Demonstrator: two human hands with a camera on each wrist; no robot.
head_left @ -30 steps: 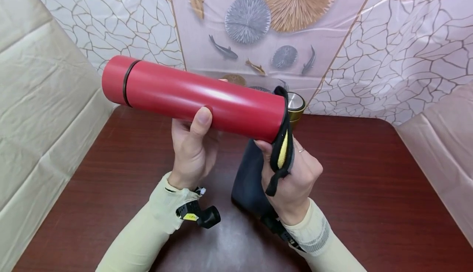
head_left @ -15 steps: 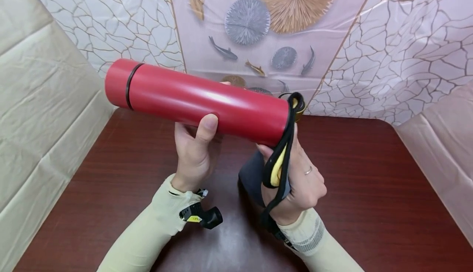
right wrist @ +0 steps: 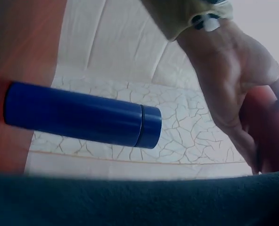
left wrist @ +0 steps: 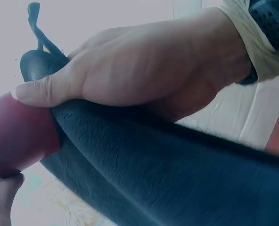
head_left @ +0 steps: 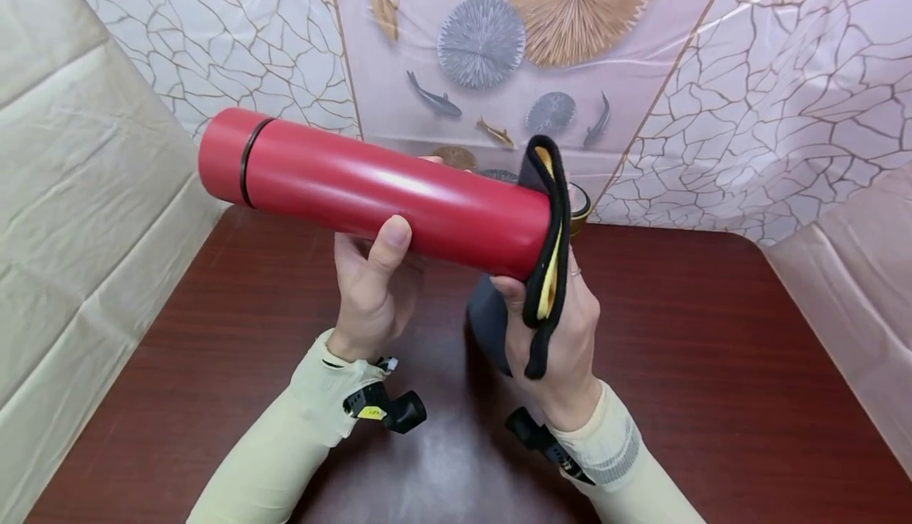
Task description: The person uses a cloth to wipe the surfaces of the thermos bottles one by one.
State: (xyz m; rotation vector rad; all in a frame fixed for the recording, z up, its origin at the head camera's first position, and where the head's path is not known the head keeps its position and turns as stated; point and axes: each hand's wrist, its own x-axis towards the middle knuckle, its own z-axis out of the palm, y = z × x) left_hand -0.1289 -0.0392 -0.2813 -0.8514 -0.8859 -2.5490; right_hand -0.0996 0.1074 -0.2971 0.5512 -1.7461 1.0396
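Note:
A red vacuum flask (head_left: 399,191) is held up in the air, nearly level, its cap end to the left. My left hand (head_left: 369,294) grips its middle from below, thumb in front. At the flask's base end, my right hand (head_left: 559,350) holds a dark cloth pouch (head_left: 490,330) with black edging and yellow lining. The pouch's mouth is against the base, its far edge standing higher than the flask. In the left wrist view, the right thumb presses the pouch's edge (left wrist: 38,66) near the red flask (left wrist: 21,132). How far the base reaches inside is hidden.
A gold flask with a silvery top (head_left: 580,219) stands behind the pouch at the table's back. In the right wrist view, a blue flask (right wrist: 83,115) stands on the table. The dark red table (head_left: 712,366) extends to patterned cloth walls (head_left: 798,96).
The pouch's far edge has risen above the flask's base, and its mouth has lengthened. My right hand has shifted and turned slightly. The left hand and red flask moved only a little.

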